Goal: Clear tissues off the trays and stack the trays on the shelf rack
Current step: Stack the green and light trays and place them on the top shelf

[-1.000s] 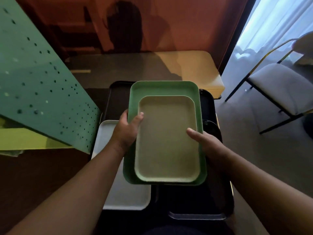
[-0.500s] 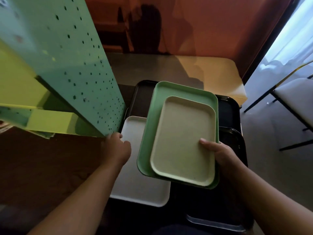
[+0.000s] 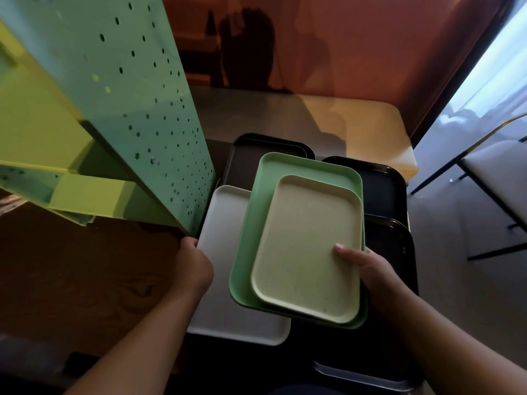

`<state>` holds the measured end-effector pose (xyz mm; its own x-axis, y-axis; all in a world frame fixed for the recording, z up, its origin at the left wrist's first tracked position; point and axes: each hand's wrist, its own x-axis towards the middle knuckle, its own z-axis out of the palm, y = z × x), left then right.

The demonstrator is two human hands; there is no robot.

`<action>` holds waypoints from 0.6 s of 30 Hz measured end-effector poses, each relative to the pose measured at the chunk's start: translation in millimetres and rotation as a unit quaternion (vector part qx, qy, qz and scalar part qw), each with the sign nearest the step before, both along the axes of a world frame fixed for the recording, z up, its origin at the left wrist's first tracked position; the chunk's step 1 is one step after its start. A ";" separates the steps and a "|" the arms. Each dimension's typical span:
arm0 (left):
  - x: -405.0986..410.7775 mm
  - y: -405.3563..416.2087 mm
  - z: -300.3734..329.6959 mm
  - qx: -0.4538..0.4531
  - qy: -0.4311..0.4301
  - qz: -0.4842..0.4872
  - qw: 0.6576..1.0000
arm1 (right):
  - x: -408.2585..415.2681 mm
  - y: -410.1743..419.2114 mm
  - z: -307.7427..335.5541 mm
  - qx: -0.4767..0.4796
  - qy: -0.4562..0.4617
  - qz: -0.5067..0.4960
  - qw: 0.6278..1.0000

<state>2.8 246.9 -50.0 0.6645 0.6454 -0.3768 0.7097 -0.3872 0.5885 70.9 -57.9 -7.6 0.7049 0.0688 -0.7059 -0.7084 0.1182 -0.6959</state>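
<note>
A cream tray (image 3: 306, 246) lies nested in a larger green tray (image 3: 258, 223). My right hand (image 3: 368, 269) grips both by their right edge, thumb resting on the cream one. They hover tilted above the other trays. A white tray (image 3: 228, 286) lies below and to the left, and my left hand (image 3: 192, 266) closes on its left edge. Several black trays (image 3: 382, 189) sit underneath and behind. The green perforated shelf rack (image 3: 119, 109) rises at the upper left. No tissues are visible.
A table with a pale top (image 3: 356, 126) stands behind the trays, against an orange wall. A chair with black legs (image 3: 499, 178) is at the right. Dark wooden floor (image 3: 85, 275) lies under the rack at the left.
My left hand let go of the green and cream trays and moved left to the white tray's edge. My right hand alone now carries the pair. The view swung left toward the rack.
</note>
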 end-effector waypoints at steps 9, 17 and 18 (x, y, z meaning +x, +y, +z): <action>14.6 -10.4 31.0 -0.181 -0.126 0.085 0.972 | 11.1 -2.9 12.6 0.006 -0.064 0.036 0.997; 53.0 -36.6 66.1 -0.367 -0.207 0.117 0.899 | 31.6 -4.9 34.3 0.009 -0.085 0.085 0.993; 56.8 -36.7 69.5 -0.381 -0.207 0.109 0.895 | 30.0 -4.1 33.7 0.007 -0.082 0.086 0.993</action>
<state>59.6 210.2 19.5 0.7382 0.4373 -0.5136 0.3804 0.3588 0.8524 100.9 -62.0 26.1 0.7879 0.2068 -0.5801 -0.5956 0.0167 -0.8031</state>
